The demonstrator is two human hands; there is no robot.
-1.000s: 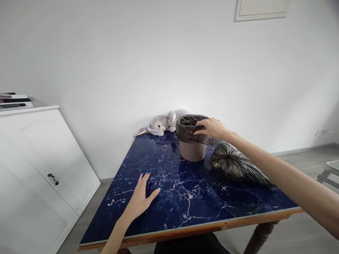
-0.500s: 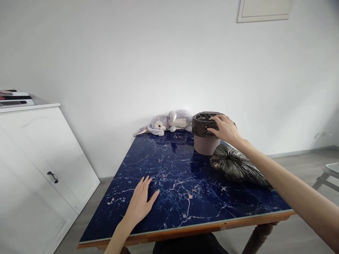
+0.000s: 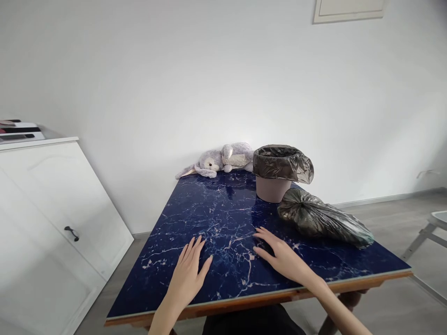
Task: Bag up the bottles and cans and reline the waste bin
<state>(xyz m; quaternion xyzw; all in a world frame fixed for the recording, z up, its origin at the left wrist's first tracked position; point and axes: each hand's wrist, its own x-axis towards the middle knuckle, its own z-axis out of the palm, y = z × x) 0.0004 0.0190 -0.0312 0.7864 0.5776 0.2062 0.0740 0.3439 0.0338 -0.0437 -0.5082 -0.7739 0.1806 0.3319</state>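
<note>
My left hand (image 3: 188,271) lies open on the blue marble-patterned table (image 3: 223,209), fingers stretched forward, holding nothing. To its right, my right hand (image 3: 279,255) is open over the tabletop with its fingers apart and nothing in it. Beyond the right hand lies a filled black garbage bag (image 3: 319,216), gathered shut at its near-bin end. Just behind that bag stands a mauve trash bin (image 3: 272,189), upright. A black bin liner (image 3: 279,167) is folded over the bin's rim and hangs loosely at the right.
A grey plush bunny (image 3: 223,160) lies on its side at the table's far edge, against the wall. A white cabinet (image 3: 59,223) stands at the left, with items on top. Part of a light chair (image 3: 435,228) shows at the right.
My right hand has left the bin's lined rim and come back down toward the near part of the table. My left hand has stayed nearly in place.
</note>
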